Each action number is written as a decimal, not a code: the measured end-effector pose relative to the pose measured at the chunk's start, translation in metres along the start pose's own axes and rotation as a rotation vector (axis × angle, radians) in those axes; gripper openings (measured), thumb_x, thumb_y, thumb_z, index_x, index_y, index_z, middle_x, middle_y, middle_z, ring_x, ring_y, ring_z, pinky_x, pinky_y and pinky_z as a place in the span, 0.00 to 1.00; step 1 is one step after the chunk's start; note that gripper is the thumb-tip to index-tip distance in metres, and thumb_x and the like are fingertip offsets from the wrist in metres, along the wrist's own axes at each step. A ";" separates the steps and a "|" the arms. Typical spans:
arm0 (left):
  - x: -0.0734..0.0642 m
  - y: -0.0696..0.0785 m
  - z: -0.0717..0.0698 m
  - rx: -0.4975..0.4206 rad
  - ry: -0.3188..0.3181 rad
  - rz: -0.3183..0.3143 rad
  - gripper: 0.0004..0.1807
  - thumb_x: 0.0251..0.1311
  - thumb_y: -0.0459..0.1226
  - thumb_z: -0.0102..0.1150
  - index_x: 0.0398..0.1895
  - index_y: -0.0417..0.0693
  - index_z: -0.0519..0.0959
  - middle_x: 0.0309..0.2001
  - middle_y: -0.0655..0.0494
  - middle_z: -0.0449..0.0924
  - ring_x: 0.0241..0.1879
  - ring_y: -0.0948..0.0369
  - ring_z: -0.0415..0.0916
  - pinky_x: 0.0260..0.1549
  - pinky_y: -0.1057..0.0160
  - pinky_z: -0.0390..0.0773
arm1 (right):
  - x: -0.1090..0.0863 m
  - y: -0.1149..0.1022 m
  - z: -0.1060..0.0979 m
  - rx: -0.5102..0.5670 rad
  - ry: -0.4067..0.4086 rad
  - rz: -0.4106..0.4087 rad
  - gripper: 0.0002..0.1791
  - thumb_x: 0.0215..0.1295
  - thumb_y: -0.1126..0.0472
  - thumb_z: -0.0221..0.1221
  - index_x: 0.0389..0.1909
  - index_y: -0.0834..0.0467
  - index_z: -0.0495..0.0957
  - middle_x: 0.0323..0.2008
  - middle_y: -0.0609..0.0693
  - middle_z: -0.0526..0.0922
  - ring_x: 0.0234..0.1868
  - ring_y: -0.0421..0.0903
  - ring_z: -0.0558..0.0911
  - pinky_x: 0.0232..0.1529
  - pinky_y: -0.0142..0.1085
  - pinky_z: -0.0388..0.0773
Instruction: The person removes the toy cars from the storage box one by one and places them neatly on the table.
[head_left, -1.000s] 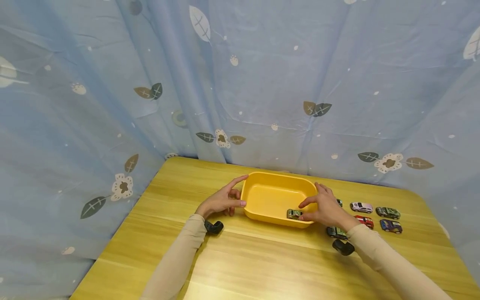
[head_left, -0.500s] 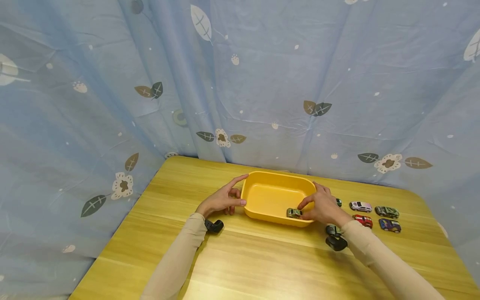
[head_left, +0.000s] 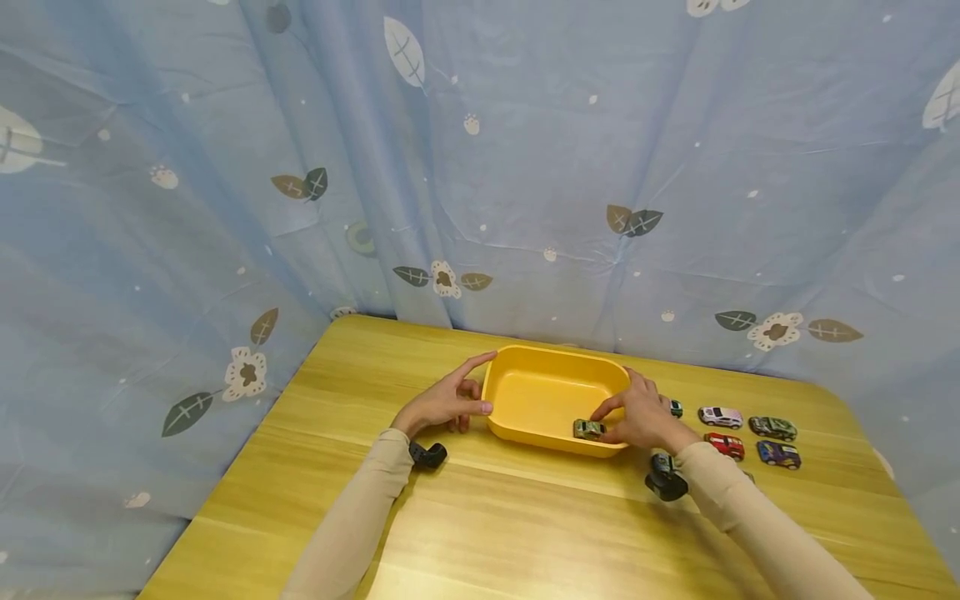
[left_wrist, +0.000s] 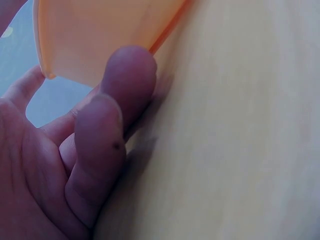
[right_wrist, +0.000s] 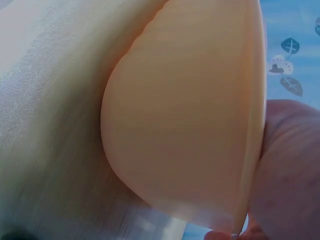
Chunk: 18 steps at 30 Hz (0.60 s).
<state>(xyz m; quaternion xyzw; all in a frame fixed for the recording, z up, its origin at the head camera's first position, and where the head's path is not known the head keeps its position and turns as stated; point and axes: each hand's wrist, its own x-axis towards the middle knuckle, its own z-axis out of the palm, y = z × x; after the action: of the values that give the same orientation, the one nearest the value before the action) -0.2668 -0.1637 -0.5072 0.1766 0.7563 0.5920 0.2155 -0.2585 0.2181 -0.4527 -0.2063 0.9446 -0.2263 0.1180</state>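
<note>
A yellow rectangular plastic tub point(head_left: 555, 358) stands on the table. At its left end is my left hand point(head_left: 446, 402), the index finger reaching along to the far corner and the thumb at the rim. The left wrist view shows other fingers point(left_wrist: 100, 145) curled below, beside the tub's outer wall. My right hand point(head_left: 641, 412) reaches over the tub's right end, its palm against the rim in the right wrist view. Its thumb and index finger pinch the right end of a green camouflage toy car point(head_left: 587, 428), inside the tub near the front right.
To the right are a pink and white toy car point(head_left: 721, 417), a red one point(head_left: 724, 445), a camouflage one point(head_left: 772, 428) and a purple-blue one point(head_left: 779, 454). More cars are partly hidden by the right arm. A blue patterned curtain point(head_left: 525, 167) hangs behind the table.
My right hand and wrist have shifted slightly left, with the fingertips closer over the camouflage car. The car, the tub and my left hand have hardly moved.
</note>
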 end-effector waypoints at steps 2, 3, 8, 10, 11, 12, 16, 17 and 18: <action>0.001 0.000 0.001 0.001 0.001 0.002 0.49 0.70 0.43 0.71 0.82 0.88 0.51 0.38 0.48 0.71 0.20 0.53 0.76 0.17 0.62 0.73 | -0.001 0.001 0.000 0.004 -0.005 0.003 0.10 0.55 0.55 0.80 0.39 0.46 0.94 0.78 0.79 0.48 0.75 0.83 0.50 0.63 0.84 0.49; 0.001 0.000 0.001 0.000 0.000 0.002 0.49 0.70 0.43 0.71 0.82 0.88 0.51 0.38 0.48 0.71 0.20 0.53 0.76 0.17 0.63 0.73 | -0.001 0.002 -0.001 0.004 -0.009 0.005 0.10 0.55 0.55 0.80 0.39 0.46 0.93 0.78 0.80 0.47 0.75 0.83 0.50 0.63 0.84 0.49; 0.000 -0.001 0.000 0.004 -0.001 -0.006 0.49 0.69 0.44 0.71 0.82 0.89 0.51 0.39 0.49 0.71 0.20 0.53 0.76 0.17 0.63 0.73 | 0.001 0.000 -0.001 0.002 -0.022 0.016 0.11 0.57 0.56 0.79 0.40 0.48 0.92 0.78 0.80 0.48 0.75 0.84 0.50 0.63 0.83 0.50; -0.001 -0.001 0.000 0.004 -0.002 -0.006 0.50 0.69 0.44 0.72 0.82 0.89 0.51 0.39 0.49 0.71 0.20 0.53 0.76 0.17 0.63 0.73 | 0.000 0.000 -0.001 0.003 -0.020 0.013 0.11 0.58 0.57 0.78 0.41 0.49 0.91 0.78 0.80 0.48 0.75 0.84 0.50 0.63 0.83 0.50; -0.001 -0.001 0.001 0.005 -0.001 -0.004 0.50 0.69 0.44 0.72 0.82 0.89 0.51 0.39 0.49 0.71 0.20 0.53 0.76 0.17 0.63 0.73 | 0.000 0.000 -0.001 0.005 -0.018 0.012 0.11 0.59 0.57 0.77 0.42 0.49 0.91 0.78 0.80 0.48 0.75 0.83 0.50 0.63 0.82 0.50; -0.001 -0.001 0.001 0.003 0.001 -0.001 0.49 0.69 0.44 0.71 0.82 0.89 0.51 0.39 0.49 0.71 0.20 0.53 0.76 0.17 0.63 0.73 | -0.001 0.000 -0.001 0.007 -0.015 0.010 0.10 0.60 0.57 0.77 0.43 0.49 0.91 0.78 0.80 0.48 0.75 0.83 0.50 0.64 0.82 0.49; -0.002 0.000 0.001 0.000 0.002 0.006 0.49 0.70 0.43 0.71 0.83 0.87 0.51 0.39 0.48 0.70 0.20 0.54 0.77 0.17 0.63 0.74 | -0.004 0.001 -0.002 0.002 0.006 -0.005 0.10 0.63 0.58 0.75 0.45 0.50 0.91 0.79 0.79 0.49 0.75 0.82 0.49 0.64 0.82 0.48; -0.002 0.000 0.002 -0.001 0.002 0.006 0.49 0.70 0.43 0.71 0.83 0.86 0.51 0.39 0.48 0.71 0.20 0.54 0.77 0.17 0.63 0.74 | -0.005 0.001 -0.002 0.001 0.013 -0.009 0.10 0.64 0.58 0.74 0.45 0.51 0.91 0.79 0.79 0.49 0.76 0.82 0.49 0.64 0.82 0.47; -0.002 0.001 0.002 -0.003 0.000 0.007 0.49 0.70 0.44 0.71 0.83 0.85 0.51 0.39 0.48 0.71 0.20 0.54 0.77 0.17 0.62 0.74 | -0.006 0.001 -0.003 0.000 0.021 -0.013 0.10 0.65 0.59 0.74 0.46 0.51 0.91 0.78 0.79 0.49 0.76 0.82 0.48 0.64 0.82 0.47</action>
<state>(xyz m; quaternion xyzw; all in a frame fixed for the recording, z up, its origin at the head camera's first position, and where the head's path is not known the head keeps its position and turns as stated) -0.2641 -0.1632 -0.5066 0.1787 0.7550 0.5937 0.2135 -0.2547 0.2224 -0.4498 -0.2103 0.9444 -0.2291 0.1066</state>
